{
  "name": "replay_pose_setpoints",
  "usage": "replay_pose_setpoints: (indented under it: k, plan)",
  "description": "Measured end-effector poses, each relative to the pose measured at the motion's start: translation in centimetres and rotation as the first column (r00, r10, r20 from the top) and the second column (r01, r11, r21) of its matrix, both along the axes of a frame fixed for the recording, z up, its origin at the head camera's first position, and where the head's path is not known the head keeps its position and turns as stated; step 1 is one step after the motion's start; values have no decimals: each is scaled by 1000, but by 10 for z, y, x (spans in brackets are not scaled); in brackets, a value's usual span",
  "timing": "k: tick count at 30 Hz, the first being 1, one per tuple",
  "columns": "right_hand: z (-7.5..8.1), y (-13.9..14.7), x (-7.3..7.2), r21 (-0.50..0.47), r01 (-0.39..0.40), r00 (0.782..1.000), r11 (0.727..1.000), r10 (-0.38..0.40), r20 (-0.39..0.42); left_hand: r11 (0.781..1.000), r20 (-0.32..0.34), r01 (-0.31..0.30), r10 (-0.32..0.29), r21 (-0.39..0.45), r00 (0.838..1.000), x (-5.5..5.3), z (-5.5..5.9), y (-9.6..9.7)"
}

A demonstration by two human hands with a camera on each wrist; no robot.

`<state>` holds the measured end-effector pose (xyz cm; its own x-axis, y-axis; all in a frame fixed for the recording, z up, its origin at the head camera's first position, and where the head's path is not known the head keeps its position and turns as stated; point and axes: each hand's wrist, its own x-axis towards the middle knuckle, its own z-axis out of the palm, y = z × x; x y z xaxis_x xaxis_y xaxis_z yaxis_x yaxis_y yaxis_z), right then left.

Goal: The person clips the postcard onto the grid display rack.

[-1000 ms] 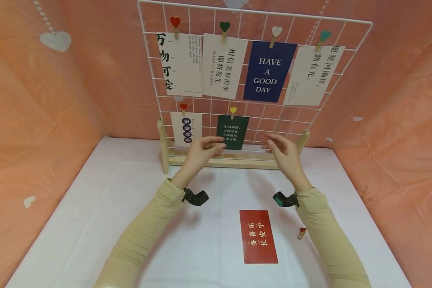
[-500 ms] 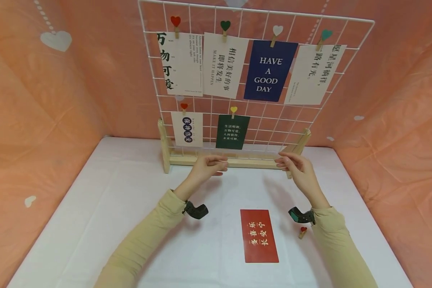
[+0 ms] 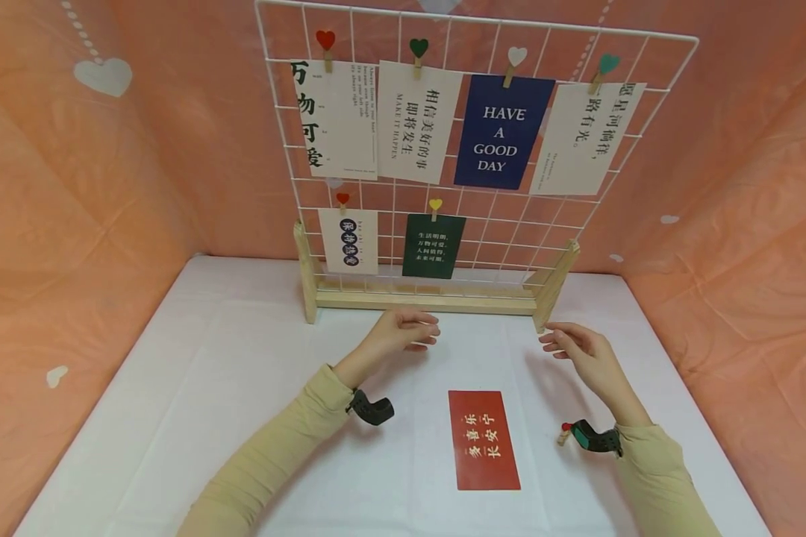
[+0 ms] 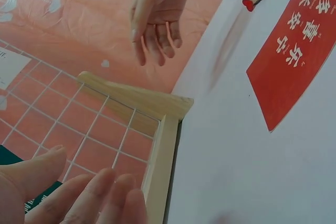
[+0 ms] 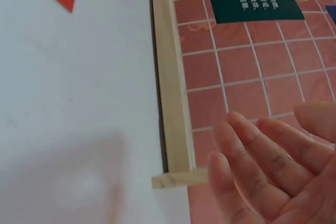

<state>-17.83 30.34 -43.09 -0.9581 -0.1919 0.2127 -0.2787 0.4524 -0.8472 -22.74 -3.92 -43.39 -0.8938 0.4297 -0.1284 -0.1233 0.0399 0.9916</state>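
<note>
My left hand (image 3: pixel 401 334) hovers over the table in front of the stand's wooden base, fingers relaxed and holding nothing. To the right, my right hand (image 3: pixel 580 352) hangs above the table near the stand's right foot, also holding nothing, its fingers loosely bent in the right wrist view. A red card (image 3: pixel 484 440) with pale characters lies flat on the table between and below the hands. Beside the right wrist camera lies a small wooden clothespin (image 3: pixel 563 438) with a red heart, partly covered by that camera. The green card (image 3: pixel 433 246) hangs from a yellow-heart clothespin (image 3: pixel 435 207) on the grid.
A white wire grid (image 3: pixel 504 224) stands in a wooden base (image 3: pixel 430 302) at the table's back. Several cards hang on its upper row, among them a blue card (image 3: pixel 504 133). A white card (image 3: pixel 349 242) hangs lower left. Pink cloth (image 3: pixel 74 224) surrounds the table.
Both hands have drawn back from the green card toward the table's front. The right hand has also moved right, toward the loose clothespin. The cards have stayed in place.
</note>
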Motion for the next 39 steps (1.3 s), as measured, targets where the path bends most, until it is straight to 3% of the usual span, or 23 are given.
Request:
replay_pose_setpoints:
  k: [7, 12, 21, 25, 31, 39]
  plan:
    - [-7, 13, 13, 7, 9, 1000, 1000, -9, 14, 998, 27, 59, -58, -7, 998, 5, -7, -1]
    - [-9, 23, 22, 18, 18, 999, 1000, -19, 39, 996, 83, 88, -88, 0, 993, 10, -14, -1]
    - [-9, 40, 33, 74, -22, 990, 997, 11, 144, 992, 163, 122, -117, -21, 980, 19, -28, 3]
    - [-9, 44, 38, 73, -39, 974, 997, 21, 225, 992, 187, 124, -121, -5, 975, 24, -34, 6]
    - [-10, 47, 44, 77, -77, 931, 994, 44, 362, 992, 202, 118, -106, -50, 974, 28, -41, 10]
    - [-16, 52, 50, 24, -163, 897, 986, 138, 419, 988, 200, 140, -125, -64, 972, 34, -44, 15]
